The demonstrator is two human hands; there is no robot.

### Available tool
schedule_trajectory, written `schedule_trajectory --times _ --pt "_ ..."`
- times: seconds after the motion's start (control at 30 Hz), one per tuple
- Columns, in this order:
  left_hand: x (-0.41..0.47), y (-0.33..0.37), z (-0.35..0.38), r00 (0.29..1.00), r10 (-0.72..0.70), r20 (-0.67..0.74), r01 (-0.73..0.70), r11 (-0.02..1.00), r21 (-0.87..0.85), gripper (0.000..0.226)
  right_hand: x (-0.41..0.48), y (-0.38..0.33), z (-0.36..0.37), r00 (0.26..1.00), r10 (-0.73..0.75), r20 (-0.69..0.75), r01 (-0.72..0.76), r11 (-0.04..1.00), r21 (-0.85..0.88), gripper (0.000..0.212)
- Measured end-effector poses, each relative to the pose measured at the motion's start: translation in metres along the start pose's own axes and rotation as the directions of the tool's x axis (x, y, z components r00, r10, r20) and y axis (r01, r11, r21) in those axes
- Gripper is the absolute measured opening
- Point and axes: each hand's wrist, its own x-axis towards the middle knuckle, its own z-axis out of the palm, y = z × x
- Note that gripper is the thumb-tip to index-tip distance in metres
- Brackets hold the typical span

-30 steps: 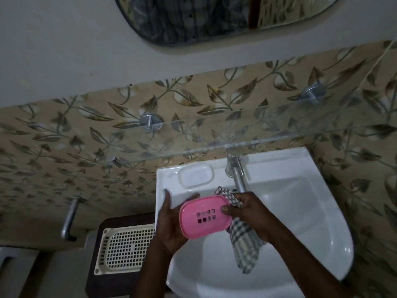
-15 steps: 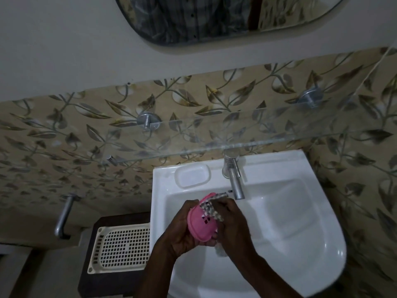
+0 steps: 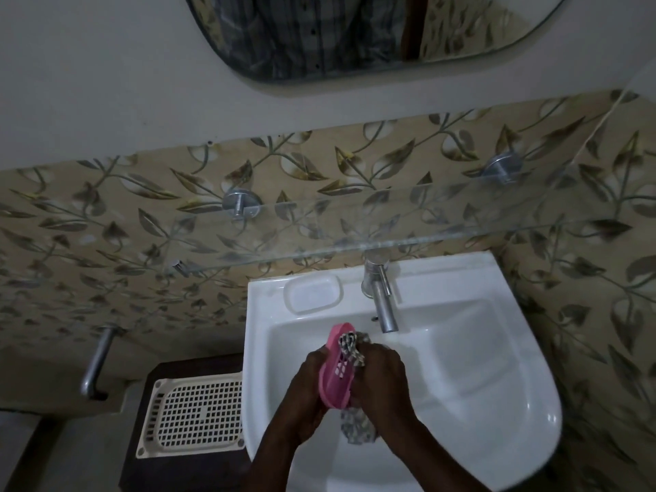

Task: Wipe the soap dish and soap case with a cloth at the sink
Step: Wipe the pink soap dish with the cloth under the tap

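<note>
Wiping step under way, judged from grip. Left hand (image 3: 312,388) clasps pink soap case (image 3: 335,371), tilted on edge over sink (image 3: 497,403) basin. Right hand (image 3: 381,379) clenches checked cloth (image 3: 351,349), pressed against case's slotted face; cloth tail hangs below. Case: smooth oval plastic. Next: probably turn case, reach rim. Beyond hands: clear soap dish (image 3: 313,292) on sink ledge, untouched; steel tap (image 3: 381,296) right of it.

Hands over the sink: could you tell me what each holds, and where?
Left hand grips the pink soap dish by its back; right hand presses the bunched checked cloth inside.
</note>
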Motion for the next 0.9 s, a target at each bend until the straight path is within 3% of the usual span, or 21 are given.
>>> schedule_trajectory --times 0.03,0.1,0.17,0.23,0.3,0.37,0.4,0.43,0.47,0.5,0.53,0.6,0.7,0.8,0.9 --pt "-0.001 -0.001 0.0 0.999 0.052 -0.001 -0.052 0.997 0.056 0.047 0.006 -0.003 0.003 0.985 -0.174 -0.005 0.173 0.983 -0.061 0.019" --pt "0.001 0.0 -0.001 0.986 0.156 0.053 -0.163 0.97 0.18 0.048 -0.001 -0.012 -0.011 0.957 -0.272 0.103 0.273 0.962 -0.003 0.03" --pt "0.004 0.0 -0.003 0.972 0.227 0.066 -0.236 0.926 0.293 0.049 0.008 -0.012 -0.019 0.963 -0.201 0.178 0.182 0.976 0.117 0.026" --pt "0.009 0.002 -0.002 0.969 0.247 0.012 -0.238 0.922 0.306 0.048 0.011 -0.017 -0.028 0.929 -0.103 0.356 -0.001 0.961 0.278 0.008" --pt "0.014 0.005 -0.003 0.978 0.17 -0.122 -0.156 0.981 0.117 0.049 0.015 -0.02 -0.035 0.885 -0.091 0.456 -0.108 0.913 0.392 0.012" --pt "0.014 0.009 -0.007 0.987 0.033 -0.156 -0.065 0.976 -0.206 0.051 0.022 -0.021 -0.044 0.941 -0.148 0.303 -0.02 0.873 0.488 0.007" --pt "0.012 0.012 -0.009 0.993 -0.004 -0.122 -0.039 0.937 -0.348 0.053 0.026 -0.022 -0.048 0.972 -0.202 0.123 0.132 0.893 0.43 0.007" --pt "0.009 0.013 -0.01 0.995 -0.009 -0.097 -0.034 0.901 -0.432 0.053 0.026 -0.025 -0.052 0.954 -0.294 -0.057 0.297 0.909 0.293 0.008" --pt "0.009 0.012 -0.011 0.997 -0.007 -0.073 -0.028 0.883 -0.469 0.051 0.022 -0.03 -0.051 0.898 -0.409 -0.162 0.428 0.897 0.11 0.01" --pt "0.009 0.01 -0.01 0.998 -0.014 -0.059 -0.016 0.876 -0.482 0.05 0.016 -0.034 -0.047 0.853 -0.492 -0.177 0.499 0.866 0.0 0.015" --pt "0.009 0.009 -0.008 0.999 -0.015 -0.052 -0.012 0.877 -0.481 0.051 0.008 -0.036 -0.038 0.838 -0.534 -0.109 0.529 0.845 -0.074 0.023" --pt "0.011 0.005 -0.005 0.999 -0.014 -0.032 -0.003 0.882 -0.472 0.054 -0.01 -0.032 -0.011 0.807 -0.588 0.06 0.59 0.806 -0.038 0.034" --pt "0.009 0.007 -0.011 0.999 -0.016 -0.031 0.0 0.892 -0.453 0.047 -0.024 -0.016 0.002 0.653 -0.698 0.293 0.737 0.676 -0.03 0.033" --pt "0.005 0.012 -0.027 0.996 0.022 0.088 0.022 0.883 -0.469 0.081 -0.006 -0.009 -0.028 0.661 -0.684 0.308 0.707 0.705 0.048 0.04" --pt "0.006 0.016 -0.035 0.985 0.129 0.117 -0.09 0.951 -0.295 0.074 0.007 -0.012 -0.048 0.594 -0.708 0.382 0.766 0.643 -0.002 0.042"
